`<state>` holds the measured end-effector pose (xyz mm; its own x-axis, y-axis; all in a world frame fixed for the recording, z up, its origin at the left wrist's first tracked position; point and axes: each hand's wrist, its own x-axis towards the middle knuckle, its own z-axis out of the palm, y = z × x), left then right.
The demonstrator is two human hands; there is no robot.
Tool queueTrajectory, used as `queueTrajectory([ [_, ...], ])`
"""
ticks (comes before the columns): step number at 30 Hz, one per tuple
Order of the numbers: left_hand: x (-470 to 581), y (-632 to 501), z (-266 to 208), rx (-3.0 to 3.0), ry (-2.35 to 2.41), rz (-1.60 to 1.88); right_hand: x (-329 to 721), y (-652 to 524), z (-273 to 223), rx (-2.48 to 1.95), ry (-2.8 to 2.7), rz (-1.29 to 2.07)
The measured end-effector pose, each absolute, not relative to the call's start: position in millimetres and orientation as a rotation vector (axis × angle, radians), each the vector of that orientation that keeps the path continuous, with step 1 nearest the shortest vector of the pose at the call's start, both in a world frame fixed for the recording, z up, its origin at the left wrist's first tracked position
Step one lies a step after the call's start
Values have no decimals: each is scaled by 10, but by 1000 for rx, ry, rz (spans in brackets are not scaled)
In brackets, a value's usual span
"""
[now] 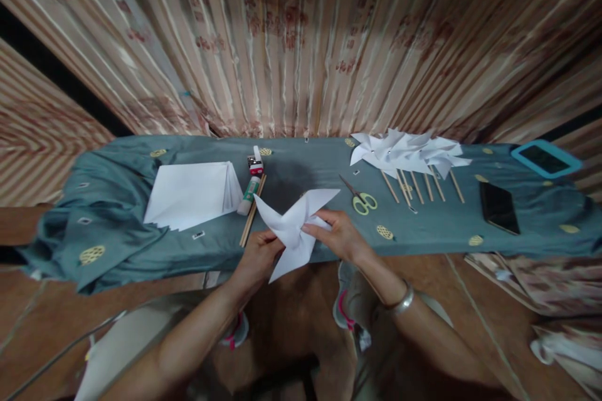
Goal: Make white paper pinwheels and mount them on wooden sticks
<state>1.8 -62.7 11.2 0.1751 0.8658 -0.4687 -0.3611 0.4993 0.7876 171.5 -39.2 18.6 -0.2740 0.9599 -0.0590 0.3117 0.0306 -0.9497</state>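
Observation:
A white paper pinwheel (294, 225) is held up over the table's front edge, between both hands. My left hand (258, 257) pinches its lower left blade with thumb and fingers. On the other side my right hand (341, 235) grips the pinwheel, its thumb pressed close to the centre. No stick shows on this pinwheel. Just beyond my left hand lie loose wooden sticks (254, 210) and a glue stick (248, 195). Scissors with pale green handles (364, 202) rest on the cloth past my right hand.
A stack of white paper (190, 194) lies at the left. Near it sits a small red and white stapler-like item (255, 161). Several pinwheels on sticks (414, 151) overlap at the back right. A black phone (499, 207) and a blue-framed tablet (545, 158) lie far right on the green cloth (437, 232).

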Motion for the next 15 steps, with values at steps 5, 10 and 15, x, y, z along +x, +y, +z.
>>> queueTrajectory([
  [5, 26, -631, -12, 558, 1117, 908, 1735, -327, 94, -1342, -1737, 1277],
  [10, 13, -642, -100, 571, 1134, 888, 1747, -306, 41, -1331, -1728, 1369],
  [15, 11, -653, -99, 584, 1123, 901, 1762, -306, 61, -1324, -1737, 1353],
])
